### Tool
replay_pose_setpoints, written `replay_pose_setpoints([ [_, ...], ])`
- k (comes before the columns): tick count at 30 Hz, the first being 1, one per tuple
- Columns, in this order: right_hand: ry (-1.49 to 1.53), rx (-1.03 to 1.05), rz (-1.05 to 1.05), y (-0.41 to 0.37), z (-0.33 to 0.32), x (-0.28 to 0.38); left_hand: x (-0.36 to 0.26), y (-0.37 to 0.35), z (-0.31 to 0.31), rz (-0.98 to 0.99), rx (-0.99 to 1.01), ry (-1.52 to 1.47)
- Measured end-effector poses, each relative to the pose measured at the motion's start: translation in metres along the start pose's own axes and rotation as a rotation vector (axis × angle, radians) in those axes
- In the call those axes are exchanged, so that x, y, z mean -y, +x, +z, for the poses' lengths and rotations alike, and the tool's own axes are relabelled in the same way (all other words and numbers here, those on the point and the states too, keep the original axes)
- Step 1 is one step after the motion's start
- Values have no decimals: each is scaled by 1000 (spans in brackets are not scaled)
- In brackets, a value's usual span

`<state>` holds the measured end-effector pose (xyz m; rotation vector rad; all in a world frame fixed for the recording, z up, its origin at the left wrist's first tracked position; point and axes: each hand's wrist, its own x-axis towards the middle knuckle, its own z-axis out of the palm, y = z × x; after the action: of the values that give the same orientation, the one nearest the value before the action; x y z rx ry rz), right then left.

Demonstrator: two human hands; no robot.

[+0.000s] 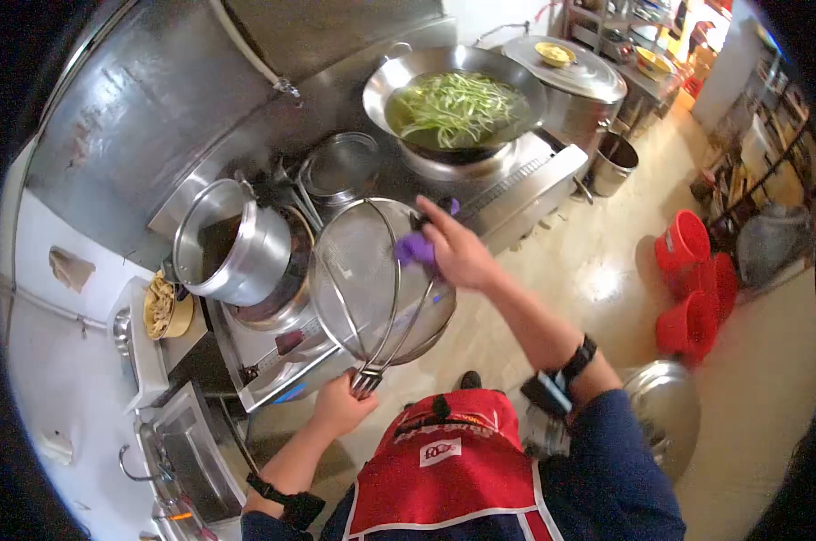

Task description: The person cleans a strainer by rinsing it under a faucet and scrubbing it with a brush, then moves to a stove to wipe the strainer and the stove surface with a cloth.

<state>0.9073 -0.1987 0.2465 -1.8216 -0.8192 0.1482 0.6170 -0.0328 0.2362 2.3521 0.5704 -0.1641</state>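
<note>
My left hand [343, 406] is closed round the handle end of a large round mesh strainer [349, 261]. Its metal frame spans the space in front of me, over the stove's front edge. Above the strainer's right side, my right hand [462, 252] is closed on a purple cloth [415, 250], with the index finger pointing out. A small dark part shows beside those fingers; I cannot make out what it is. Behind the strainer stands a wide wok [379, 99], holding long green vegetable strips [457, 104] in liquid.
To the left, a tilted metal pot [259, 261] sits on a burner, near a yellow bowl of food [162, 307]. A lidded stockpot [565, 68] stands beyond the wok. Red buckets [683, 239] and a metal basin [665, 379] are on the floor at right. A sink [196, 451] is lower left.
</note>
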Motion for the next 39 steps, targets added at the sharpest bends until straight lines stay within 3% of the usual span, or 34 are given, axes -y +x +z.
replay_pose_setpoints([
  [2,141,63,294,20,-11,-17,12,-8,-12,58,66,190],
  [3,185,-7,334,27,-6,-20,13,-9,-15,59,84,199],
  [5,212,78,478,19,-8,-7,11,-12,-20,-24,222,153],
  [7,22,-39,367,9,13,-12,5,-15,-15,-92,198,159],
  [9,60,-91,278,-7,16,10,0,-15,-11,-175,148,161],
  [13,160,-65,168,-38,22,24,20,-9,7,-54,136,103],
  [15,11,-152,-212,-64,50,17,10,1,15,-70,111,19],
  [16,12,-142,-220,-79,58,24,3,6,17,-83,111,50],
  [18,-263,35,-287,-97,70,41,-1,10,20,-38,83,48],
  [20,-310,34,-351,-88,71,45,1,8,25,5,72,44],
  [23,-377,85,-426,-51,58,42,15,3,27,5,152,296],
  [25,-196,85,-361,-21,47,32,25,-1,26,63,157,343],
  [29,-113,48,150,13,40,-6,38,-10,21,194,151,374],
  [32,-98,69,223,7,52,-16,38,-12,20,197,137,397],
  [36,-80,33,-196,-44,86,2,37,-4,17,127,152,372],
  [39,-220,197,-393,-90,116,18,26,7,15,-30,298,446],
])
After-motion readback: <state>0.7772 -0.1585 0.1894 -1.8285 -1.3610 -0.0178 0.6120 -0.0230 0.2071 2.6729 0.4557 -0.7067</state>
